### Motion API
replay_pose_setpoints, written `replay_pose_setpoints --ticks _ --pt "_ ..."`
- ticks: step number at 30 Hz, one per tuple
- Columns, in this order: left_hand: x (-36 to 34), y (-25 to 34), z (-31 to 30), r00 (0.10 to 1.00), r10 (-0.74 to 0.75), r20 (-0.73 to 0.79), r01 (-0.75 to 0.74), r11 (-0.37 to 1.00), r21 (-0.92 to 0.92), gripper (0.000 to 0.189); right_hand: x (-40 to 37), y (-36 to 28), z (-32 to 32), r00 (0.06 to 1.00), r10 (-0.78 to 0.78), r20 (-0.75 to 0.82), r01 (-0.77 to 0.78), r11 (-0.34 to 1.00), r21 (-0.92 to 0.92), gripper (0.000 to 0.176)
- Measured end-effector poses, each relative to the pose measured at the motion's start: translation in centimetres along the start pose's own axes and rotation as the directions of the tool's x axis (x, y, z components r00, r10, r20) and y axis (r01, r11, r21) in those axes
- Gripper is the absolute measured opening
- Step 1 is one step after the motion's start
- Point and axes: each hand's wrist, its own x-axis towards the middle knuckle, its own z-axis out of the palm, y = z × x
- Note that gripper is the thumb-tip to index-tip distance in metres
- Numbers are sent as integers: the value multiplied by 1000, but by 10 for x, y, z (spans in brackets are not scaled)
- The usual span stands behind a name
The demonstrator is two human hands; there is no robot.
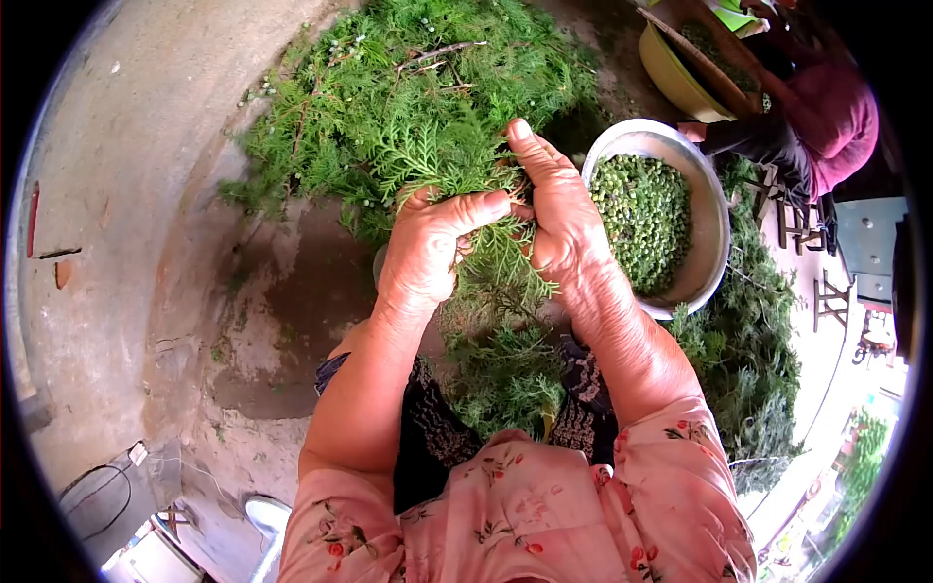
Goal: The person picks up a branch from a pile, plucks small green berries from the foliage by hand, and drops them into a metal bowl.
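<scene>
My left hand [425,243] is closed around a green evergreen sprig [501,255], its thumb pointing toward my other hand. My right hand [564,209] meets it at the same sprig, thumb raised and fingers curled in; the fingertips are partly hidden. Flat, scaly foliage sticks out above and below both hands. Just beyond lies a big heap of evergreen branches [437,68] with small pale green cones or berries. Close to my right wrist stands a round metal basin [714,233] holding many small green cones or berries [641,219].
More evergreen branches [515,374] lie between my knees, and a darker pile [748,340] is at the right. Another person [826,117] sits at the upper right beside a yellow tub [671,73]. Wooden stools [797,228] stand behind; a concrete wall [107,194] is at the left.
</scene>
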Motion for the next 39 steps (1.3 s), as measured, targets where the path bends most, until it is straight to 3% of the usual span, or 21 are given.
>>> replay_pose_setpoints --ticks 5,7,10,13,15,17,18,19,20,21,24,25,26,27,28,29,31,33,35,37,39 --pt "-10 -12 5 999 5 -38 -5 1000 1 16 -9 -26 1 919 -125 -375 63 983 -173 25" --pt "-6 -9 -10 998 36 -42 -37 999 -18 17 22 -36 -53 983 -116 -143 133 985 113 21" --pt "4 -3 -21 994 73 -86 -81 992 -95 20 20 -49 -60 952 -187 -241 208 976 63 15" --pt "9 1 -23 993 91 -73 -102 982 -161 21 36 -67 -117 854 -288 -433 276 957 -92 12" --pt "11 2 -25 992 83 -98 -107 953 -282 23 34 -77 -167 796 -476 -373 313 852 -420 16" --pt "12 3 -29 993 99 -68 -113 960 -255 30 26 -88 -183 673 -429 -603 371 901 -227 22" --pt "13 3 -27 986 140 -92 -159 955 -250 33 35 -96 -242 675 -641 -365 271 675 -686 34" --pt "12 3 -25 978 175 -117 -199 949 -244 37 39 -99 -272 619 -733 -283 194 492 -849 36" --pt "12 6 -20 974 176 -145 -206 950 -232 43 27 -100 -264 600 -786 -150 -188 44 -981 36" --pt "13 8 -18 971 172 -165 -216 927 -307 41 16 -102 -254 641 -767 -7 -505 -416 -756 43" --pt "27 5 -50 960 245 135 -120 798 -590 34 30 -115 -295 721 -671 -173 -654 -577 -489 29" --pt "27 7 -54 916 335 221 -142 786 -601 35 35 -116 -306 725 -666 -178 -652 -579 -489 29" --pt "28 8 -58 887 383 258 -164 783 -600 34 39 -117 -318 518 -794 -318 -562 -36 -826 19" --pt "28 11 -60 853 431 296 -186 779 -599 34 40 -115 -317 346 -766 -542 -205 502 -840 15" --pt "27 14 -60 833 455 314 -205 781 -590 34 40 -114 -316 281 -591 -756 274 805 -527 22" --pt "26 15 -59 868 439 233 -228 769 -598 41 37 -116 -315 279 -589 -758 272 806 -526 22" --pt "27 19 -63 808 488 330 -234 780 -581 43 13 -117 -268 90 -811 -578 -373 511 -775 36" --pt "27 21 -67 803 500 323 -251 777 -577 46 33 -121 -350 141 -835 -532 -412 439 -799 48" --pt "28 25 -68 742 539 399 -260 780 -570 47 42 -119 -376 372 -879 -298 -588 26 -808 47" --pt "24 27 -62 754 538 376 -268 775 -572 48 25 -112 -332 396 -838 -376 -546 114 -830 40" --pt "20 28 -58 816 502 285 -331 812 -481 49 25 -113 -328 420 -878 -230 -459 13 -888 33"
